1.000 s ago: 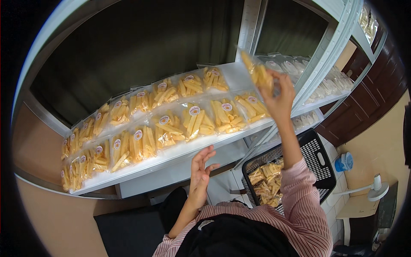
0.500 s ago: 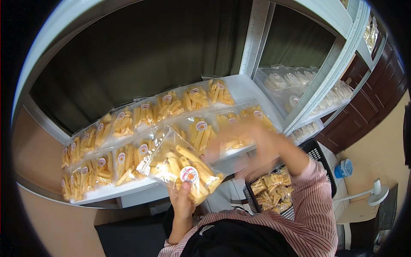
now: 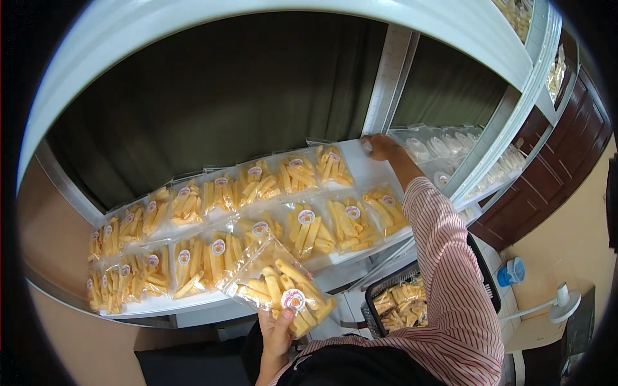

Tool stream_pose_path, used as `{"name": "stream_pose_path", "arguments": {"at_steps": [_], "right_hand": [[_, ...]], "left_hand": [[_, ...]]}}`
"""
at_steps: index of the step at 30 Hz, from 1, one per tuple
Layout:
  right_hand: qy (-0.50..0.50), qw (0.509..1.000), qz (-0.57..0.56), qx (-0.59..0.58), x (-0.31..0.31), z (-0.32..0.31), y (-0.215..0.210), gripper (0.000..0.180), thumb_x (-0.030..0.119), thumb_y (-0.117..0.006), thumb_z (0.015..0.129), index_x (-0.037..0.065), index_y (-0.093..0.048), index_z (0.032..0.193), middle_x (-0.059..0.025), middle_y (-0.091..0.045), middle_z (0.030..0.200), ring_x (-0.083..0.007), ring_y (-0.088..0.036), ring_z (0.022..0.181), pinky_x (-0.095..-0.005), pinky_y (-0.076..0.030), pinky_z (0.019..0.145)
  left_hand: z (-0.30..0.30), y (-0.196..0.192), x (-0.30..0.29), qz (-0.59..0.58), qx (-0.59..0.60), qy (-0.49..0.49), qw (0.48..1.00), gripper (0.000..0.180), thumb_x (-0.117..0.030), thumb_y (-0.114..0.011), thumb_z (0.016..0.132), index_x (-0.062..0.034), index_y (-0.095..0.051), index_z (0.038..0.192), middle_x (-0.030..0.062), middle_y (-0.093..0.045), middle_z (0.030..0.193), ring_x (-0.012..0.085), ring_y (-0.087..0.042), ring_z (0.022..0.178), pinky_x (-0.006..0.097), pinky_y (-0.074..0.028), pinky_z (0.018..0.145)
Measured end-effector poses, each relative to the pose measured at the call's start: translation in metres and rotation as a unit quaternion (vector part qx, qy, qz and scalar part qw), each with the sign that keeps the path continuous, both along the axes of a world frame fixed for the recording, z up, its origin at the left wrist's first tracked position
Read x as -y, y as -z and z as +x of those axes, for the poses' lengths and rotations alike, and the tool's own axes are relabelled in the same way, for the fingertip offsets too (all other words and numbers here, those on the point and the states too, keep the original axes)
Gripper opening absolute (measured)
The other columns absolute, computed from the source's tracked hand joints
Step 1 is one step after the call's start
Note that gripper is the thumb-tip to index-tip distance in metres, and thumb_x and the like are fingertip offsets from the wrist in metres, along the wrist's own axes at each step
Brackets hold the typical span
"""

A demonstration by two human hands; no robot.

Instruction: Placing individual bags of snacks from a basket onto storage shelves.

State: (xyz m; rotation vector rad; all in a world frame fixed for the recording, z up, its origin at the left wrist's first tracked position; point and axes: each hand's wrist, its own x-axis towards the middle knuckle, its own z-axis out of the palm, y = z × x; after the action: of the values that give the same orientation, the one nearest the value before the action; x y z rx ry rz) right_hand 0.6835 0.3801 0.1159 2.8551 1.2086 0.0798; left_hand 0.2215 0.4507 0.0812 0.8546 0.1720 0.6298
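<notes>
White shelf [image 3: 367, 168], glossy clear snack packets; left hand [image 3: 278, 334] clamps crinkly packet [image 3: 280, 288]; right hand [image 3: 381, 147] flat, fingers apart on shelf.

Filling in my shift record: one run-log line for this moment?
left hand: holds clear snack bag | right hand: reaches shelf back | basket: more bags

a white shelf [image 3: 360, 164] is covered by clear snack bags [image 3: 309, 228], laid flat in two rows, a near and a far one. a bare patch is left at the far right end.
</notes>
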Motion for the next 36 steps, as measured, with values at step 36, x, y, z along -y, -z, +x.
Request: {"name": "stream_pose_path", "arguments": {"at_steps": [36], "right_hand": [[-0.011, 0.812, 0.479, -0.332, 0.032, -0.112, -0.068, 0.07, 0.026, -0.073, 0.063, -0.004, -0.039, 0.116, -0.012, -0.054, 0.098, -0.0161, -0.056, 0.081, -0.0248, -0.045, 0.066]], "left_hand": [[0.054, -0.037, 0.006, 0.273, 0.099, -0.051, 0.956, 0.09, -0.044, -0.06, 0.071, -0.0149, 0.001, 0.131, 0.0184, 0.005, 0.137, 0.035, -0.002, 0.127, 0.052, -0.008, 0.098]]}}
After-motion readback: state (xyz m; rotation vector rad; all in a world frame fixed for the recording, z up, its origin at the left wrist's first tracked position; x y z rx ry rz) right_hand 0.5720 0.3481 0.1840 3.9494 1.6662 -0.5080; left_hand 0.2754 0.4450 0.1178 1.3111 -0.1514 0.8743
